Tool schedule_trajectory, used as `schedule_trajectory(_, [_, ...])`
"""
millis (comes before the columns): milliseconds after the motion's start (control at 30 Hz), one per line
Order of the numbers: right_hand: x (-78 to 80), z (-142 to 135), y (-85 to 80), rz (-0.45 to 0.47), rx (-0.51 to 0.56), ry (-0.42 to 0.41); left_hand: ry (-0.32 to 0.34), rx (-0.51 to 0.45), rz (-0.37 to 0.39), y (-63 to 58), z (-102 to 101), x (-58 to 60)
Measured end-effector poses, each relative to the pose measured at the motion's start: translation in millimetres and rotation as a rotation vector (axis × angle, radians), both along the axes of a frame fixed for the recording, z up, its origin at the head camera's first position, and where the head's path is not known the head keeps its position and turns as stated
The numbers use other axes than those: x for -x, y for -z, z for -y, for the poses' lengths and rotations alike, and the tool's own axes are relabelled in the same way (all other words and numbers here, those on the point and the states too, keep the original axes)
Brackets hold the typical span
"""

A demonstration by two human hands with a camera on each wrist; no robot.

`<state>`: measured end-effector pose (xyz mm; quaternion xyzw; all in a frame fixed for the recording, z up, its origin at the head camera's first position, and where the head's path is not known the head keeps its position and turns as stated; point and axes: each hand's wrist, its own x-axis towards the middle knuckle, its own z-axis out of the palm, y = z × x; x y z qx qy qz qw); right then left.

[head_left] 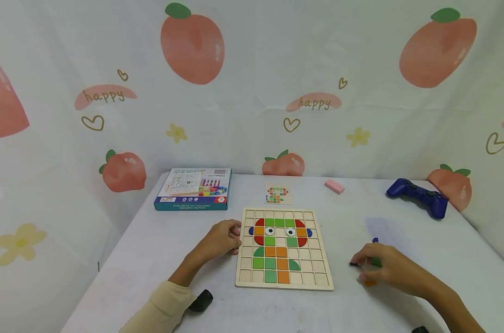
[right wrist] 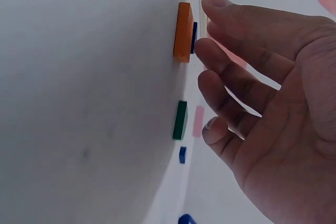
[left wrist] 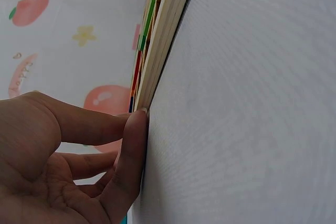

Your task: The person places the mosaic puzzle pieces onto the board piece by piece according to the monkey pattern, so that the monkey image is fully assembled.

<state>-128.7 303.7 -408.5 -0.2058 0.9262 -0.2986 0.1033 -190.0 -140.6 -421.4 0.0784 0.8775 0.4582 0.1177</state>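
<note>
A wooden grid board (head_left: 303,280) lies flat, with red, green, orange and blue pieces and two eye pieces (head_left: 270,231) set in its squares. At its left edge my left hand (head_left: 220,238) pinches the rim between thumb and fingers, seen closer in the left wrist view (left wrist: 79,156). To the right of the board, my right hand (head_left: 385,266) hovers over loose pieces with relaxed, parted fingers and holds nothing. Beneath and beside it are an orange block (right wrist: 182,32), a dark blue piece (right wrist: 194,38), a green piece (right wrist: 180,120) and a small blue piece (right wrist: 182,155).
Behind the board lies a small pattern card (head_left: 278,194), with a pink block (head_left: 334,186) to its right. A boxed bead set (head_left: 193,189) stands at the back left. The blue game controller (head_left: 418,198) rests at the back right, before a printed curtain (head_left: 252,92).
</note>
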Motion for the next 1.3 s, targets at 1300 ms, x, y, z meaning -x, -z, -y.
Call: schedule_trajectory(1300, [-7.5,7,1.9,-0.055,-0.033,-0.064,0.004,0.016,0.005,-4.1,0,-0.9])
